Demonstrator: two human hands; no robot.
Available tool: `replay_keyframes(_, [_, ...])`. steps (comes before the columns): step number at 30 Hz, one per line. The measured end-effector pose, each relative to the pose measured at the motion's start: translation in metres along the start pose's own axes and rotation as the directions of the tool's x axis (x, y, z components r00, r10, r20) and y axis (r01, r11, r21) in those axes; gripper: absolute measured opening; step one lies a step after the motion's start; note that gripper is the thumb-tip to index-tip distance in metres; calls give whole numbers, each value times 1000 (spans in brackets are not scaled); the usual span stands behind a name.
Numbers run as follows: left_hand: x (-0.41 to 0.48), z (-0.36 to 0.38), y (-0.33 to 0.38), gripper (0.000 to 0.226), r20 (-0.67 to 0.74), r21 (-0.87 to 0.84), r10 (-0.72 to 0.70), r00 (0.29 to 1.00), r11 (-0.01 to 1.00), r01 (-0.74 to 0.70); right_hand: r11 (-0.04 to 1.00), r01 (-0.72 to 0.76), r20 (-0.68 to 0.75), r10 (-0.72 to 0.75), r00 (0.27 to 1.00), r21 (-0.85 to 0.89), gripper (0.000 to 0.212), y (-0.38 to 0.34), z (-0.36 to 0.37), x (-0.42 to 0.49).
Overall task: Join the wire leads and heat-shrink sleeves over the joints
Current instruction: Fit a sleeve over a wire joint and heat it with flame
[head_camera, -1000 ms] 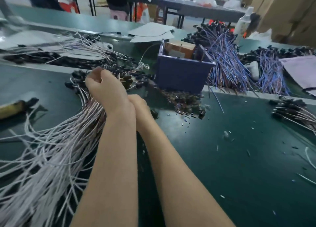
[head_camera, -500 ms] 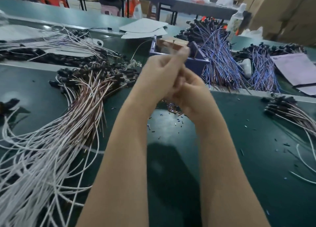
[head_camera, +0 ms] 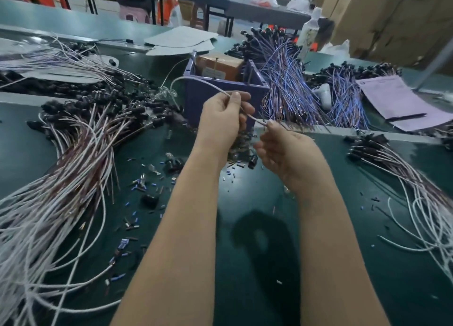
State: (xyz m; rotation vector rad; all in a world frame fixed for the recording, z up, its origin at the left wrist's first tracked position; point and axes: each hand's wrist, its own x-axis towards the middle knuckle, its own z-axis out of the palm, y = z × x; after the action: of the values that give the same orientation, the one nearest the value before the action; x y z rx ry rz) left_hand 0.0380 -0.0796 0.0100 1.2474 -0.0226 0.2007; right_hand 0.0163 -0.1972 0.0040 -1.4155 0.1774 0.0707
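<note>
Thin white insulated wire lead [head_camera: 196, 80] pinched between left hand [head_camera: 221, 122] and right hand [head_camera: 284, 151] | risk: lead may be dropped if either pinch is loosened

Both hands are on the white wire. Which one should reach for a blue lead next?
Right hand, probably: it pinches only the tip of the white wire and sits nearer the blue bundle, while the left hand holds the wire farther up and can keep it.

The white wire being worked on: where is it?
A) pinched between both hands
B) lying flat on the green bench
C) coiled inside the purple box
A: the left hand and the right hand each pinch the white wire, held up above the green bench.
</note>
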Motion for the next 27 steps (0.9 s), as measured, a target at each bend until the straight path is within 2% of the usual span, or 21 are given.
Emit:
replay_keyframes(2, [4,-3,2,22,12,78,20,1000,997,-21,968,41,49,-29,998,-249,38,-10,-11,-5])
replay_keyframes(3, [5,-6,5,19,29,149,33,999,988,-37,945,86,60,-70,996,-315,41,-17,-15,-7])
replay_keyframes(6, [10,-11,17,16,144,427,57,988,897,-114,902,300,-12,-319,948,-310,36,-35,-16,-5])
replay_keyframes(8, [9,-11,24,15,278,597,-16,961,787,-159,876,379,-55,-413,909,-299,30,-38,-6,6])
replay_keyframes(11, [6,-13,20,19,430,761,-196,881,605,-236,913,258,11,-268,963,-316,33,-29,11,24])
replay_keyframes(14, [7,-20,8,22,454,812,-357,817,543,-214,957,144,66,-131,989,-252,25,-16,16,38])
replay_keyframes(16, [9,-27,4,22,436,797,-400,806,587,-139,988,126,83,-118,990,-92,16,-11,16,43])
replay_keyframes(19, [14,-35,1,20,325,687,-353,877,726,38,993,120,2,-120,993,0,20,-10,11,49])
replay_keyframes(22, [18,-35,-3,21,150,546,-227,962,831,111,994,91,-4,-91,996,-63,25,-13,5,51])
replay_keyframes(25, [21,-29,-5,20,59,418,-128,990,904,91,987,69,147,-47,988,-145,26,-13,12,45])
replay_keyframes(27, [22,-28,-8,19,28,418,-60,998,907,43,961,123,209,-71,975,-247,25,-10,17,44])
